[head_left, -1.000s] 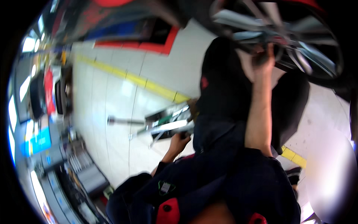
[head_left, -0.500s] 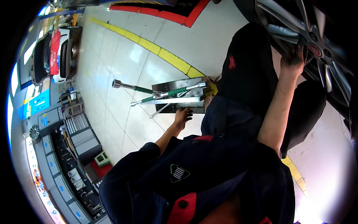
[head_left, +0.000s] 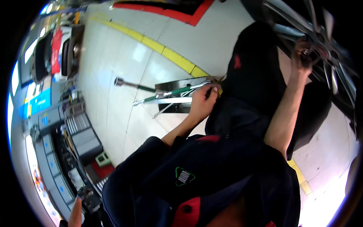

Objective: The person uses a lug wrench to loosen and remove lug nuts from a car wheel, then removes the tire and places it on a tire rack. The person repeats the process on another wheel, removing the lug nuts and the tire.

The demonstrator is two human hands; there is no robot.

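Note:
My left hand (head_left: 206,100) is curled over the near socket end of a chrome four-way lug wrench (head_left: 179,90) with green grips. The wrench lies across a dark metal tray (head_left: 172,108) on the floor, with a flat silver bar (head_left: 174,100) and a thin rod beneath it. At the upper right, my right hand (head_left: 301,62) is closed close to the hub of a multi-spoke alloy wheel (head_left: 291,32). Something small and shiny shows between its fingers, too blurred to name. My bent leg (head_left: 253,60) stands between tray and wheel.
A yellow floor line (head_left: 153,44) runs beyond the tray, and a red-edged dark mat (head_left: 162,12) lies farther off. At the left stand a car (head_left: 66,53) and a grey workbench (head_left: 56,162). Another person's dark-gloved hand (head_left: 81,192) is at the bench.
My left hand has moved forward and right from beside the tray onto the lug wrench's end. My right hand has turned and its fingers have curled. Another person's arm has appeared at lower left.

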